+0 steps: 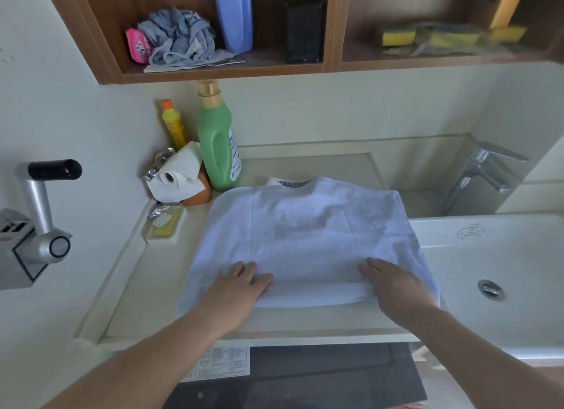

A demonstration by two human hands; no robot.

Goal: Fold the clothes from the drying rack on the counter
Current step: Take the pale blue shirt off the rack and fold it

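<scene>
garment: white shirt [308, 231] lies spread flat on the counter [128, 289], collar at the far side, near hem turned up in a narrow band
hands: left hand [241, 283] and right hand [393, 282] both flat, fingers straight, pressing that hem, gripping nothing
feel: looks light, floppy, wrinkle-prone; I'd pinch the hem corners
edges: right side overhangs the sink [503, 256]
room: green bottle [218, 143] and tissue roll [177, 176] crowd the far-left corner

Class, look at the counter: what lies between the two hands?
In the head view, only the white garment: its folded near hem runs from the left hand to the right hand, both resting flat on it.
</scene>
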